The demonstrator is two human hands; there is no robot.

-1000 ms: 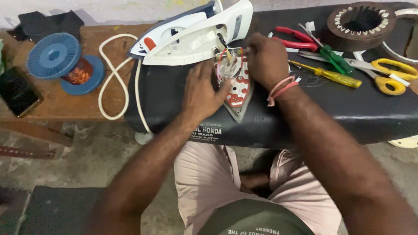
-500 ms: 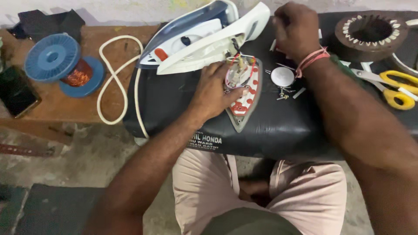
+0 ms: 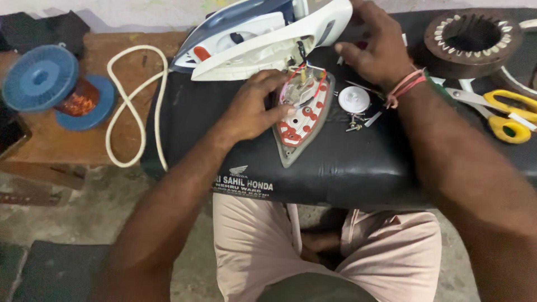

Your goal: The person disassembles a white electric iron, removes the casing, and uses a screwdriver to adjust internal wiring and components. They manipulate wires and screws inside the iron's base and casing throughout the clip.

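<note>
A: What is being seen at the left side now?

B: A blue spool (image 3: 42, 78) and a white cord (image 3: 134, 106) are being left untouched on the wooden bench (image 3: 84, 140). The iron's shell (image 3: 263, 36) is being kept tilted up, behind the soleplate (image 3: 302, 114).

A: And the left hand (image 3: 251, 109)?

B: It is being pressed on the soleplate, which is lying flat on the black pad (image 3: 347, 173). The fingers are curved and are being rested on its left edge, near the red wires. The same hold is being kept as one second ago.

A: What is being changed, then?

B: The right hand (image 3: 377, 47). One second ago it was at the soleplate; now it is being moved away, up behind the white knob (image 3: 354, 99) and small screws (image 3: 358, 123). Its fingers are half curled. If something is being held in them, it cannot be told.

A: What is this meaning for the work?

B: Probably another tool or part is being searched. The yellow scissors (image 3: 503, 114) are not being touched.
</note>
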